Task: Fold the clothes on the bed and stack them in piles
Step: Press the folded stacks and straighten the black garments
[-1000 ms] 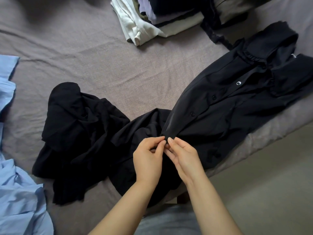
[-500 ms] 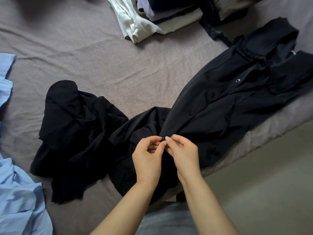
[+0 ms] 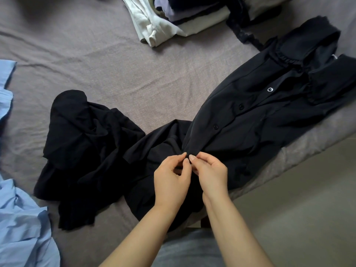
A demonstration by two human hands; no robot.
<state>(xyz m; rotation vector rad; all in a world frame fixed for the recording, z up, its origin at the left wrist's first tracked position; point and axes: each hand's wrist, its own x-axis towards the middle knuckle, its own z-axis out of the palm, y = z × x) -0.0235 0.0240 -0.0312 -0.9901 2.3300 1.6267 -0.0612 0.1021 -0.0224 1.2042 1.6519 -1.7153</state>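
left hand [image 3: 170,182] and right hand [image 3: 211,175]: fingertips meeting, both pinching the front placket of the black buttoned garment [image 3: 256,120] at its lower part. garment: laid diagonally on the bed [image 3: 96,60], collar toward the far right edge, hem bunched under the hands. crumpled black clothing [image 3: 84,149]: just beside it, left. light blue shirt [image 3: 21,224]: near left edge. folded pile [image 3: 173,18]: far side, white and dark pieces stacked.
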